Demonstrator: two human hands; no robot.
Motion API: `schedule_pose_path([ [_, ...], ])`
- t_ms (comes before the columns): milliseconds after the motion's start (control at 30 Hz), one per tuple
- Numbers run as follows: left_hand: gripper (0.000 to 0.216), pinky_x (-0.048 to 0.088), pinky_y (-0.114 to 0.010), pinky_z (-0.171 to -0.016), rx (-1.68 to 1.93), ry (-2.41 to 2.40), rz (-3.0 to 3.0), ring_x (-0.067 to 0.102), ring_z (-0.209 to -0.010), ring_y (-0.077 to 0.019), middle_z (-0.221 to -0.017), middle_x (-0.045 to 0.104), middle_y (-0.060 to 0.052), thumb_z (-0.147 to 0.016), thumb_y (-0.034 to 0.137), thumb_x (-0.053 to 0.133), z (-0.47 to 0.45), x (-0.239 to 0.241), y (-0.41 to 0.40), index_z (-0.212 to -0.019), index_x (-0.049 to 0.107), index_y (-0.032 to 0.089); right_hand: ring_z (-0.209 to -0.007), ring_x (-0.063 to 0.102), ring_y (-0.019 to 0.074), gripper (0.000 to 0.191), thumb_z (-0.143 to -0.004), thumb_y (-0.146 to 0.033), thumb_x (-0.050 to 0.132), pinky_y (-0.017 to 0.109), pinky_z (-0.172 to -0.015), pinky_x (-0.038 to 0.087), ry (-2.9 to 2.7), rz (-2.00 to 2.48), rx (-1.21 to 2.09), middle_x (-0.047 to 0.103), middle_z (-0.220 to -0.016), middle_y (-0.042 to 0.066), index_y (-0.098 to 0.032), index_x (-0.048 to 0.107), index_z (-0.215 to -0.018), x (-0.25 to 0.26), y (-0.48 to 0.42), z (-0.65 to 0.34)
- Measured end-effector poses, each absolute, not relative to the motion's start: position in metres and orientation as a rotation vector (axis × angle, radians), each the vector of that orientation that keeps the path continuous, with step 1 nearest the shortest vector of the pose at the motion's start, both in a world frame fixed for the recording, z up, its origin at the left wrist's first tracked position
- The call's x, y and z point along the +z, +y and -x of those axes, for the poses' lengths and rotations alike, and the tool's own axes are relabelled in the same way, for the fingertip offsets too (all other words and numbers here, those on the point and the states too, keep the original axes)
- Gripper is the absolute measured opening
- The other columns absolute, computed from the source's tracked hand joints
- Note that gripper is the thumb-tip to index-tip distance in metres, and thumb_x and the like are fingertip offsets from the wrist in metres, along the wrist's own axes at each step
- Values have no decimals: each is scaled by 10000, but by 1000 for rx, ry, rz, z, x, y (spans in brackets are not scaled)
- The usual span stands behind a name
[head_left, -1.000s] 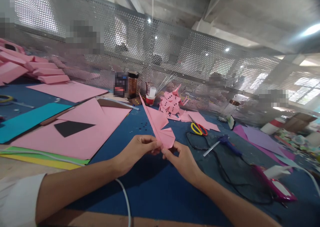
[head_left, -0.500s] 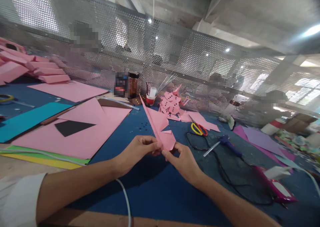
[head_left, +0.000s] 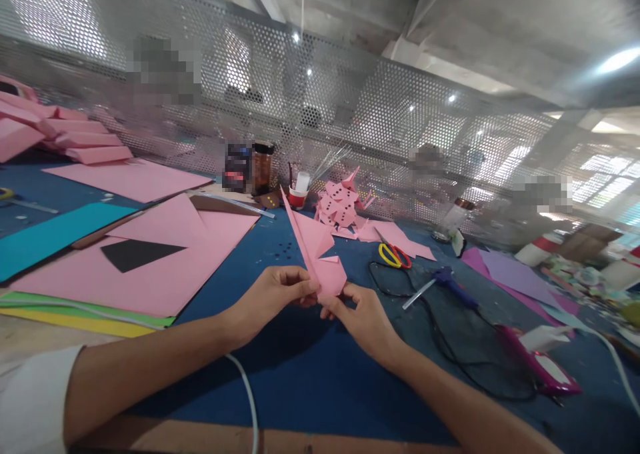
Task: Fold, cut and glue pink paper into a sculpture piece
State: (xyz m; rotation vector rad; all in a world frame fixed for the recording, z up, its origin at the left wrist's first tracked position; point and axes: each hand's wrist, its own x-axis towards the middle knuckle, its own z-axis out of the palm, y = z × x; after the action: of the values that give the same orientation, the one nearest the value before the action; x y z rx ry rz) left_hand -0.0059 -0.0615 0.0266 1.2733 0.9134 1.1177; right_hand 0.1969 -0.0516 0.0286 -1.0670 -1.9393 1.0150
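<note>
Between my two hands a folded piece of pink paper (head_left: pixel 316 244) is held up above the blue table. It has a long folded strip along its left edge and notches cut in its right side. My left hand (head_left: pixel 287 287) pinches its lower left edge between thumb and fingers. At the bottom right corner, my right hand (head_left: pixel 357 314) grips the paper, thumb in front and some fingertips hidden behind it. Beyond it stands a spiky pink paper model (head_left: pixel 339 204) with black dots.
Scissors (head_left: pixel 394 255) and a blue glue gun (head_left: pixel 455 287) with its cord lie to the right, near a magenta power strip (head_left: pixel 543 364). Pink sheets (head_left: pixel 145 287) with a black piece (head_left: pixel 143 253) lie left. A perforated metal screen (head_left: pixel 370 121) runs along the back.
The view has shifted slightly, so the scene sits a little further left. Both hands keep hold of the pink paper; the right fingers have shifted slightly at its lower corner.
</note>
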Motion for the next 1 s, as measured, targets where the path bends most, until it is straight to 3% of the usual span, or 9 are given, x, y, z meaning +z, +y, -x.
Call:
schedule_pose_path([
  [267,319,444,-240,-677,1147,947,-1327,555,-677,-127,-673,653,8,-818,439,789,8,28,-59,-702,708,153,-797,718,185,351,-1005,-427,579,284,-766,538,-1907,974,1136,798,-880,66,-156,798,-961,25,-48,-198],
  [433,303,436,-248,-687,1141,942,-1355,556,-680,-132,-671,658,1,-826,416,780,8,28,-60,-695,719,149,-786,705,193,252,-918,-390,702,274,-731,530,-1917,1010,1118,789,-841,44,-162,800,-965,23,-48,-196],
  [700,319,437,-257,-712,1179,934,-1317,547,-702,-135,-705,647,1,-853,446,744,8,25,-58,-728,706,155,-696,654,167,176,-887,-291,683,256,-678,487,-1964,1070,993,750,-726,21,-142,776,-880,24,-49,-197],
  [1000,310,429,-254,-700,1216,943,-1298,539,-709,-140,-700,639,-4,-823,437,784,10,27,-55,-721,721,151,-731,677,177,238,-904,-360,682,254,-692,493,-2004,1092,1042,776,-781,41,-142,775,-883,18,-45,-198],
])
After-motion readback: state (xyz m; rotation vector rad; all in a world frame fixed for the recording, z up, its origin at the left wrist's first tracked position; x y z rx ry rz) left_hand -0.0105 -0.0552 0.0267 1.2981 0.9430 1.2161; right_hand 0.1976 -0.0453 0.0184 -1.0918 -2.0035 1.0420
